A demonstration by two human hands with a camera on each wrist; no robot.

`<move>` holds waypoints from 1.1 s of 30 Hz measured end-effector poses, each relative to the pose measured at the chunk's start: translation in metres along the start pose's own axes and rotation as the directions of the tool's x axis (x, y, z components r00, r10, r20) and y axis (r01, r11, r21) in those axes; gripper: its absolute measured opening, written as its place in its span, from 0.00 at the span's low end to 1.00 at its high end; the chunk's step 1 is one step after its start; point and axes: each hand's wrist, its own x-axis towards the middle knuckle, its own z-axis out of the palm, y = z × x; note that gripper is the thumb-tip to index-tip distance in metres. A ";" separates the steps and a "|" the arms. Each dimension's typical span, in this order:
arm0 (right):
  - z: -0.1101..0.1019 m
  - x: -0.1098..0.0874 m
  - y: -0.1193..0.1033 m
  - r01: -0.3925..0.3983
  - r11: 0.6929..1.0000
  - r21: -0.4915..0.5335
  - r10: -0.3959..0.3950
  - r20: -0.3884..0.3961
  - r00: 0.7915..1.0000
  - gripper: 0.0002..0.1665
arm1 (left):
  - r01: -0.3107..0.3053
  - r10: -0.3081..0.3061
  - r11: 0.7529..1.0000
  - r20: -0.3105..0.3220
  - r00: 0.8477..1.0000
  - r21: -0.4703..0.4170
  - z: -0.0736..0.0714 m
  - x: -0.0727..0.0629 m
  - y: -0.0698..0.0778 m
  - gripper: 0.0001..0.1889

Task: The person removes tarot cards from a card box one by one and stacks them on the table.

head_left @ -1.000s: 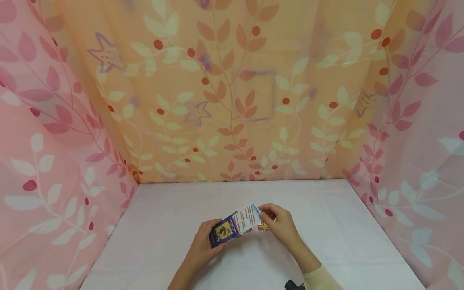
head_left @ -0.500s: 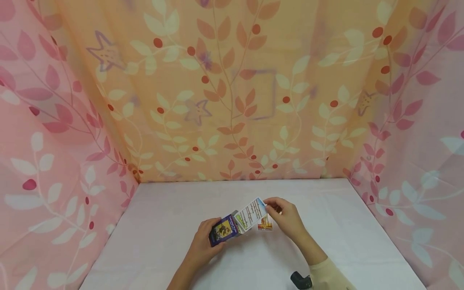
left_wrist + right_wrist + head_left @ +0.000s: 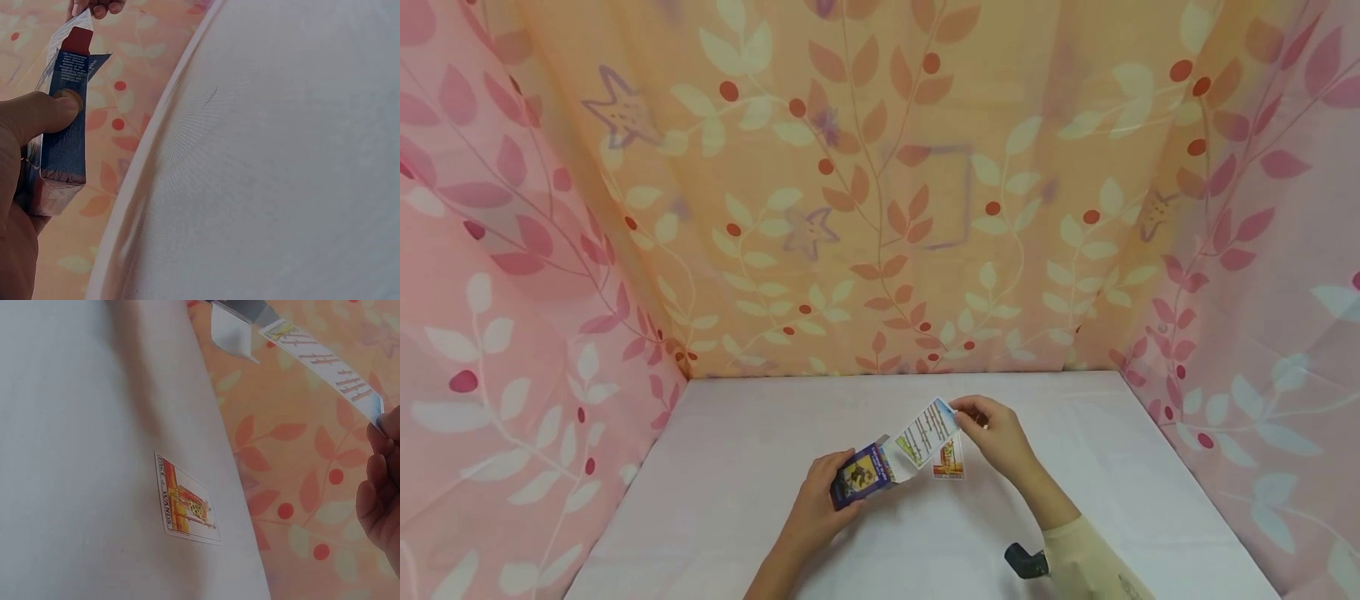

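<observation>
My left hand point(image 3: 820, 504) grips a dark blue tarot card box point(image 3: 862, 477), tilted up to the right with its flap open; in the left wrist view the thumb presses along the narrow blue side of the box point(image 3: 67, 144). My right hand point(image 3: 997, 437) pinches the far end of a tarot card point(image 3: 927, 432) printed with several slanting wands. The card's lower end lies right at the box's open mouth. Below the right hand another card point(image 3: 948, 461), marked "Page of Wands" in the right wrist view, lies face up on the table.
A white cloth covers the table point(image 3: 737, 433). Floral curtains point(image 3: 880, 208) hang at the back and both sides. A black elbow-shaped piece point(image 3: 1026, 561) sits beside the right sleeve point(image 3: 1086, 554).
My right hand has moved up and to the right, drawing the wands card out of the box. The left hand and box have stayed nearly still. More of the table card shows.
</observation>
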 end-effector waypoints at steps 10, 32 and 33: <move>-0.002 0.014 0.010 -0.007 1.000 -0.010 0.007 0.018 1.000 0.07 | 0.060 -0.059 0.998 0.031 0.998 -0.031 -0.003 0.001 0.001 0.44; 0.003 0.039 0.037 -0.054 0.997 -0.054 0.059 0.086 0.995 0.07 | 0.032 -0.032 0.998 0.016 0.999 -0.048 -0.003 0.001 -0.005 0.44; 0.004 0.040 0.038 -0.056 0.997 -0.060 0.061 0.092 0.994 0.07 | 0.027 -0.027 0.999 0.013 1.000 -0.045 -0.003 0.001 -0.005 0.44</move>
